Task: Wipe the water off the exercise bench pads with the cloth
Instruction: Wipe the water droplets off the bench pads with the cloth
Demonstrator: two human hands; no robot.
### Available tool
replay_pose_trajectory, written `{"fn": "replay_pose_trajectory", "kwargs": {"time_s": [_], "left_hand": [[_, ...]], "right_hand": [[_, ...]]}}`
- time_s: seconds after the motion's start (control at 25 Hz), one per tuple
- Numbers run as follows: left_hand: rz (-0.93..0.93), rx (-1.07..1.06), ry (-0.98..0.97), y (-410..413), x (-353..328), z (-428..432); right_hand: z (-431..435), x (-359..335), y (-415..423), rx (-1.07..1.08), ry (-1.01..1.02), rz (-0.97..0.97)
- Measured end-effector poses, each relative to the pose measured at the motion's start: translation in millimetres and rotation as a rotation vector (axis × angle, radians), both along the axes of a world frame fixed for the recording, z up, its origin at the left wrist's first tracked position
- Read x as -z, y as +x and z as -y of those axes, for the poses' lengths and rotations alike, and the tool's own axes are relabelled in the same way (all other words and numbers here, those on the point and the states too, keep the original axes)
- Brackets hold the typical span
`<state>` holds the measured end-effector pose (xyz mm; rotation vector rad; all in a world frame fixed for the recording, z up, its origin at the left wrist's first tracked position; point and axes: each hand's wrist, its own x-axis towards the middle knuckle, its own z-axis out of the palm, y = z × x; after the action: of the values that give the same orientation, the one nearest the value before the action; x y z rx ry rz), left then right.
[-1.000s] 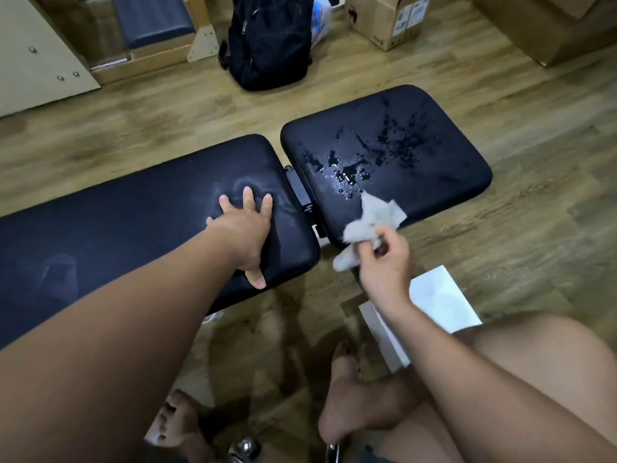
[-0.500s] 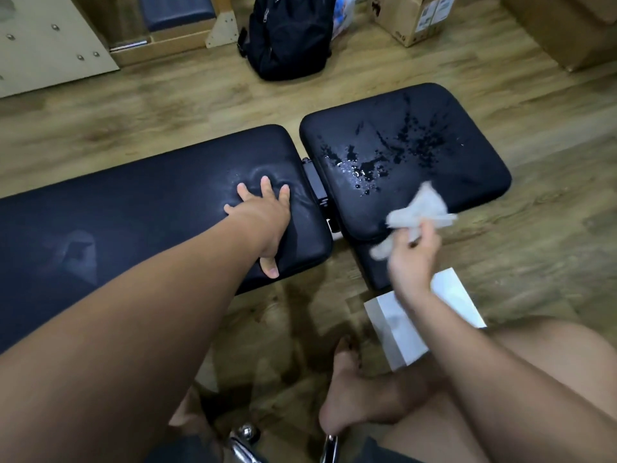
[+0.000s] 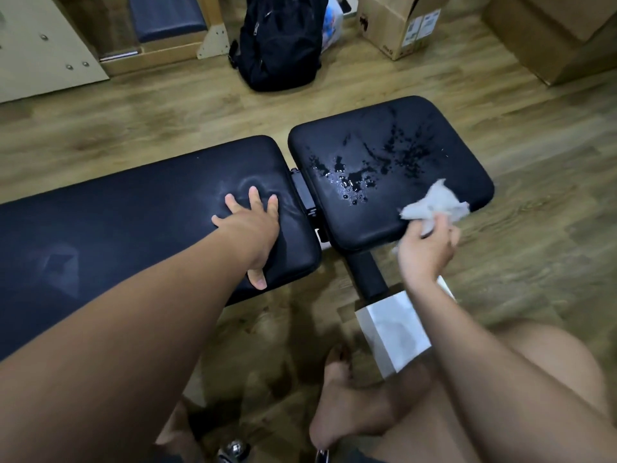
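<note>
Now right hand [image 3: 425,250], gripping the cloth [image 3: 434,203], has shifted rightward — left hand [image 3: 253,228] stays spread on long pad [image 3: 133,202].

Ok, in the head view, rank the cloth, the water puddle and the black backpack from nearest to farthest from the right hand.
1. cloth, held in the right hand itself.
2. water puddle, on the short pad, to the hand's left.
3. black backpack, far back, at the top of the view.
</note>
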<state>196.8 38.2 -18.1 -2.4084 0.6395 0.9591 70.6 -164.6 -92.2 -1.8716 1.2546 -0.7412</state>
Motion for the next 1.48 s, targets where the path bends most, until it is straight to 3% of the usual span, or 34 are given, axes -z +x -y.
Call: {"fn": "replay_pose_trajectory", "kwargs": {"time_s": [0.12, 0.2, 0.4, 0.56, 0.68, 0.88, 0.96, 1.08, 1.36, 1.48], "left_hand": [[-0.005, -0.002, 0.057, -1, 6, 8], [-0.004, 0.011, 0.054, 0, 6, 10], [0.001, 0.038, -0.015, -1, 1, 0], [-0.009, 0.02, -0.055, -1, -1, -3], [-0.009, 0.015, -0.062, 0, 3, 0], [-0.026, -0.03, -0.043, -3, 3, 7], [0.0, -0.145, -0.22, 4, 0, 6], [0.273, -0.102, -0.726, 18, 14, 4], [0.465, 0.029, -0.8, 7, 68, 19], [0.499, 0.024, -0.829, 10, 70, 19]], "right_hand": [[-29, 4, -8, -0.224, -0.059, 0.017], [-14, 3, -1, -0.221, -0.011, 0.022], [-2, 5, 12, -0.079, -0.023, 0.044], [93, -26, 30, 0.293, 0.043, 0.071], [145, -29, 25, 0.167, -0.022, -0.228], [161, -26, 34, 0.085, -0.032, -0.342], [173, -28, 27, 0.015, 0.068, -0.314], [192, -31, 27, -0.09, 0.204, -0.176], [239, -59, 73, -0.408, 0.535, -0.281], [244, -57, 130, -0.469, 0.541, -0.285]]}}
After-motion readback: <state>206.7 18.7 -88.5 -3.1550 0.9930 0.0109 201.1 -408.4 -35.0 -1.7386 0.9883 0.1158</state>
